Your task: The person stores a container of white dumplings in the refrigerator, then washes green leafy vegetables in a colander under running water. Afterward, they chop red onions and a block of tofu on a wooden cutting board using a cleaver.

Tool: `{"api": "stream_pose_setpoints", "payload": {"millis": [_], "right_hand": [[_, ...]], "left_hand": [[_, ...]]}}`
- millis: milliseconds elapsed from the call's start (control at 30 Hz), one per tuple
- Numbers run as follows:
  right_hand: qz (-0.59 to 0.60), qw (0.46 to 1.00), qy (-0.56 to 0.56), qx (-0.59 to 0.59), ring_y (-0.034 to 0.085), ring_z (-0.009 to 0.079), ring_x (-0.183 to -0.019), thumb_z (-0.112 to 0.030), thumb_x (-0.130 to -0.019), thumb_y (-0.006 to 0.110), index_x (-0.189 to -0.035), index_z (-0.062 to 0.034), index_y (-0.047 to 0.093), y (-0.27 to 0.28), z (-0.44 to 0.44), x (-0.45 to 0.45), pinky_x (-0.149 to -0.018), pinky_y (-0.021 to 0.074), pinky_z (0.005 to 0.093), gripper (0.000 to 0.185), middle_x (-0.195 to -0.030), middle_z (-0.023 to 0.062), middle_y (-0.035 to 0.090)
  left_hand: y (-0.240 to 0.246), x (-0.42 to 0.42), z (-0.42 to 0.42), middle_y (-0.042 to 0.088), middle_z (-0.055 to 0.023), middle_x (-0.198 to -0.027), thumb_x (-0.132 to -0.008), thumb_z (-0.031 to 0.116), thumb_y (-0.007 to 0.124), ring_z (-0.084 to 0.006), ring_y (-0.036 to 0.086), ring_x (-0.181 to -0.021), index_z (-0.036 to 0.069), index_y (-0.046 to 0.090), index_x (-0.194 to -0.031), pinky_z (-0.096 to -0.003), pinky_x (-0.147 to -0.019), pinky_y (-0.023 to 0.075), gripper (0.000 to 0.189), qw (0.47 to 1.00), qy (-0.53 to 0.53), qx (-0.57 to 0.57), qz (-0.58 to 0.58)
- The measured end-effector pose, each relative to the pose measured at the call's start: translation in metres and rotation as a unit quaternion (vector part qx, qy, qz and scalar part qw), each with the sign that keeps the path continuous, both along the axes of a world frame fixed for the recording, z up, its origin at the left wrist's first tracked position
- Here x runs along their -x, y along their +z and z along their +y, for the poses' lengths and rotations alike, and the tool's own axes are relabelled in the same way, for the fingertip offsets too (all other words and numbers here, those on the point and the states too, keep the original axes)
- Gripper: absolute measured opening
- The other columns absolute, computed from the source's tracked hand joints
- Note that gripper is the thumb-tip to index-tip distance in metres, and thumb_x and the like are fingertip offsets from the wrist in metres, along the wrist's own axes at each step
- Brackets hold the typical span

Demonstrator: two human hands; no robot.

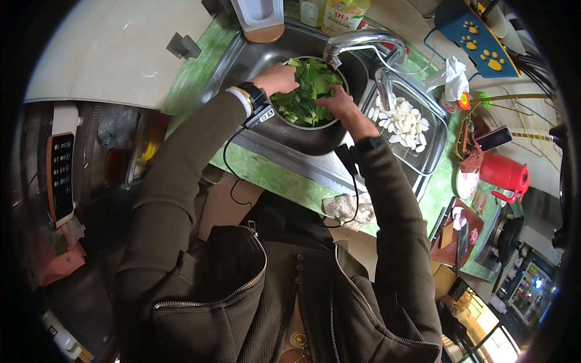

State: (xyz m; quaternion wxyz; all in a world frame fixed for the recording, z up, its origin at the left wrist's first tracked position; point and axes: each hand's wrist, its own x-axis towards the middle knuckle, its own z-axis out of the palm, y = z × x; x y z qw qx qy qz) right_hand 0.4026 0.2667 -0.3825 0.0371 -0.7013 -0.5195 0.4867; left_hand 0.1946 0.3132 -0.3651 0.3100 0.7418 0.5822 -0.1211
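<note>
A round metal basin (305, 128) heaped with leafy greens (313, 84) stands in the stainless steel sink (299, 147). My left hand (278, 79) reaches over the basin's left side, its fingertips among the leaves and partly hidden. From the right, my right hand (341, 105) touches the greens, thumb and forefinger apart; whether it grips any leaf is not clear. Above the basin's far right edge is the spout of a chrome faucet (363, 38). White sliced pieces of food (404, 122) lie on a wire-mesh draining tray (429, 165) to the right of my right hand.
Bottles (342, 18) stand behind the sink. A grey cloth (347, 209) hangs over the green counter's (277, 170) front edge. Farther right are a red kettle (504, 174) and a cutting board (474, 227) bearing a knife (462, 245). Thin cables dangle from both wrists.
</note>
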Motion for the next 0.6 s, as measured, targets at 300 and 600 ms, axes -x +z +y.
{"api": "stream_pose_setpoints", "payload": {"millis": [300, 600], "right_hand": [[-0.209, 0.965, 0.156, 0.007, 0.02, 0.0545, -0.141, -0.053, -0.045, 0.094, -0.157, -0.0118, 0.01, -0.071, 0.045, 0.03, -0.115, 0.0263, 0.0537, 0.146, -0.156, 0.0363, 0.01], [-0.201, 0.948, 0.247, -0.002, 0.019, 0.0529, -0.142, -0.039, -0.065, 0.087, -0.156, -0.0061, 0.017, -0.144, -0.001, 0.046, -0.107, 0.0291, 0.0661, 0.118, -0.149, 0.0287, 0.036]], "left_hand": [[-0.032, -0.008, 0.018, 0.034, -0.0257, -0.146, -0.069, 0.021, 0.087, -0.0478, 0.04, -0.133, 0.012, 0.03, -0.15, -0.0485, -0.109, 0.0391, 0.1, 0.995, -0.094, 0.014, -0.001], [-0.122, -0.007, -0.004, 0.007, -0.0278, -0.158, -0.068, 0.006, 0.083, -0.0523, 0.036, -0.134, 0.016, 0.017, -0.155, -0.0572, -0.103, 0.043, 0.11, 0.985, -0.154, 0.068, 0.032]]}}
